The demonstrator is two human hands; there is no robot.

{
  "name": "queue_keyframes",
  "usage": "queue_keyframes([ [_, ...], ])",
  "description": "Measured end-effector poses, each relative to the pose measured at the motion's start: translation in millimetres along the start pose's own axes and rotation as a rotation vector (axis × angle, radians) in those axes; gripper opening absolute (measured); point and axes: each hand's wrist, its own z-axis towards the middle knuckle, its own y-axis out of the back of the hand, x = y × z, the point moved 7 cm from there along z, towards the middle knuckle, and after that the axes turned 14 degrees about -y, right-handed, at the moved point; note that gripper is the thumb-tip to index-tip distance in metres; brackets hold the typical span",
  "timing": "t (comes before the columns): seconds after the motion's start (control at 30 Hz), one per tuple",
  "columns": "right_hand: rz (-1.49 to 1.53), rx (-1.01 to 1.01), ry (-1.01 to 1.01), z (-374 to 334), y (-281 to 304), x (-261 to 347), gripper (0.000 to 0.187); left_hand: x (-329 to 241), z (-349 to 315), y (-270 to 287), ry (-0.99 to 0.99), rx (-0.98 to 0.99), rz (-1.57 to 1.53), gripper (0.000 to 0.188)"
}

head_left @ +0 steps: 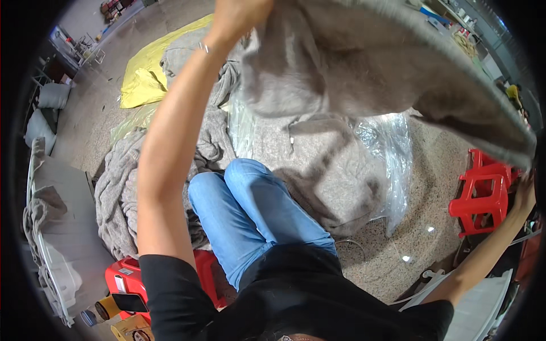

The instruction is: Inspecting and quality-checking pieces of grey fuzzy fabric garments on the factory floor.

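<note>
I am seated, my legs in blue jeans [256,216] stretched out below me. My left hand [239,17] is raised high at the top of the view, gripping one end of a grey fleecy cloth [364,62]. The cloth stretches in an arc across the upper right. My right hand [524,190] holds its other end at the far right edge, partly hidden by the cloth. A thin bracelet sits on my left wrist.
More grey cloths [318,165] lie heaped on clear plastic sheeting [392,153] on the speckled floor. A yellow sheet [148,68] lies farther back. Red plastic stools stand at right [483,193] and lower left [128,278]. A grey-covered table [62,227] is on the left.
</note>
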Motion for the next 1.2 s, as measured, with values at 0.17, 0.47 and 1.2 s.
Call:
queue_keyframes([
  [0.17, -0.197, 0.465, -0.571, -180.4, -35.0, -128.3, 0.061, 66.7, -154.9, -16.0, 0.145, 0.346, -0.073, 0.047],
  [0.47, -0.753, 1.31, -1.195, -461.2, -159.1, -270.1, 0.036, 155.9, -428.4, -16.8, 0.682, 1.015, -0.042, 0.022],
  [1.2, -0.542, 1.475, -0.302, -460.1, -413.9, -221.4, 0.037, 123.5, -453.8, 428.2, 0.843, -0.158, 1.038, 0.032],
])
